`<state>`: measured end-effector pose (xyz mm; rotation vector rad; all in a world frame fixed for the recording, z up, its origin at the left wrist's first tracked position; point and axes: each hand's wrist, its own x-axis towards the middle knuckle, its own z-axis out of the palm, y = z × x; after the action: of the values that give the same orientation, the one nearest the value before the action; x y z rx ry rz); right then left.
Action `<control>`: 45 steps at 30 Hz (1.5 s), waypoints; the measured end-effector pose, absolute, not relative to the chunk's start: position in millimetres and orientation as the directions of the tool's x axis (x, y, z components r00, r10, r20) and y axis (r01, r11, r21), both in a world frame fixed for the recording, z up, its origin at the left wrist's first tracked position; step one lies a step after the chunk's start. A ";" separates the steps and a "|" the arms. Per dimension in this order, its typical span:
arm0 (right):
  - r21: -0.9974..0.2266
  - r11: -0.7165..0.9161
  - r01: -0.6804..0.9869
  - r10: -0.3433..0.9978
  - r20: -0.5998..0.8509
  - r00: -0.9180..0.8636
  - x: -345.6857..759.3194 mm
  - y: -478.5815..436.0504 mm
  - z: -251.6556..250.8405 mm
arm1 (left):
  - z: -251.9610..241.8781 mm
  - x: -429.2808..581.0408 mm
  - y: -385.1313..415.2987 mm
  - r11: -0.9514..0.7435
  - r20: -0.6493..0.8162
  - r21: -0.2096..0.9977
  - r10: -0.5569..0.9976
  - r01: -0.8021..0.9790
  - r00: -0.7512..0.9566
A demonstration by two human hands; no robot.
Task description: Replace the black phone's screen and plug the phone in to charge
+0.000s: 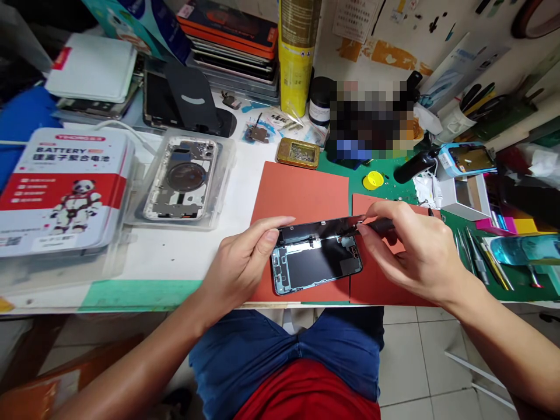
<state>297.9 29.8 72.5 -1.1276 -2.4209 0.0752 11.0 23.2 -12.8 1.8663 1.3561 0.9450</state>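
Observation:
An opened smartphone (321, 265) rests on the red mat, its inside with a black battery area and light blue frame facing up. Along its far edge the phone's screen (306, 230) stands tilted up, hinged apart from the body. My left hand (238, 256) is closed on the left end of the screen, thumb on the near side. At the screen's right end my right hand (409, 248) pinches a dark hand tool (380, 226), whose exact kind is hidden by the fingers. Its tip seems to point into the gap between screen and body.
Left of the mat (301, 189) lie a phone housing (181, 178) in a clear tray and a battery tin (65, 192). Behind stand a small gold tin (297, 153) and a yellow spray can (298, 58). Several slim tools (479, 256) and a blue bottle (525, 249) are right.

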 end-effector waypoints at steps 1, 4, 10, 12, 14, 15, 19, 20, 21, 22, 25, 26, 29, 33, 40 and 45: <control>-0.246 0.666 0.704 0.733 0.387 -0.559 297.8 30.0 72.3 | -12.8 11.3 23.1 -0.266 0.182 0.822 0.961 0.504 0.210; -0.232 0.668 0.707 0.727 0.405 -0.554 297.5 30.3 71.4 | -12.0 12.1 23.2 -0.278 0.199 0.819 0.958 0.502 0.206; -0.232 0.659 0.715 0.730 0.424 -0.536 296.0 29.6 69.6 | -11.9 13.2 21.9 -0.288 0.216 0.825 0.956 0.486 0.199; -0.222 0.647 0.730 0.737 0.427 -0.523 295.3 29.4 68.8 | -15.0 13.1 21.0 -0.321 0.253 0.833 0.945 0.450 0.207; -0.242 0.647 0.723 0.742 0.418 -0.524 295.1 29.0 68.2 | -19.3 12.3 20.8 -0.372 0.301 0.833 0.926 0.409 0.227; -0.248 0.644 0.724 0.745 0.420 -0.519 295.1 28.8 68.1 | -21.3 11.7 21.1 -0.402 0.327 0.828 0.912 0.391 0.246; -0.236 0.633 0.737 0.750 0.424 -0.508 295.5 27.0 68.2 | -24.3 8.6 23.8 -0.522 0.406 0.791 0.838 0.320 0.364; -0.242 0.639 0.730 0.747 0.422 -0.514 295.6 26.5 68.3 | -23.7 8.1 24.4 -0.538 0.411 0.784 0.824 0.311 0.389; -0.245 0.642 0.727 0.745 0.423 -0.516 295.6 26.1 68.5 | -22.8 7.7 24.9 -0.546 0.412 0.779 0.816 0.308 0.405; -0.240 0.640 0.730 0.745 0.427 -0.513 295.5 25.7 68.6 | -21.8 7.5 25.2 -0.548 0.408 0.777 0.813 0.309 0.416; -0.216 0.631 0.745 0.747 0.429 -0.508 295.0 24.6 68.8 | -19.1 7.6 25.0 -0.549 0.401 0.777 0.809 0.308 0.430; -0.222 0.635 0.740 0.746 0.426 -0.512 294.8 24.1 68.7 | -18.6 7.6 24.8 -0.549 0.401 0.777 0.808 0.308 0.431; -0.221 0.621 0.752 0.752 0.437 -0.492 294.5 22.2 68.3 | -17.8 7.7 24.2 -0.543 0.394 0.777 0.814 0.319 0.426; -0.232 0.594 0.771 0.776 0.418 -0.472 295.2 19.7 67.8 | -17.4 7.9 24.9 -0.535 0.381 0.777 0.819 0.331 0.429; -0.221 0.577 0.786 0.765 0.484 -0.425 298.9 16.0 65.1 | -17.1 8.7 25.5 -0.539 0.391 0.776 0.818 0.327 0.422; -0.461 0.470 0.753 0.830 0.520 -0.200 307.6 1.8 61.3 | -16.5 9.9 25.0 -0.520 0.383 0.797 0.829 0.308 0.407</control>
<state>307.6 1.8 61.3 -1.3132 -1.9823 0.1344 9.9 25.0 -16.5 2.0291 0.9643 1.0540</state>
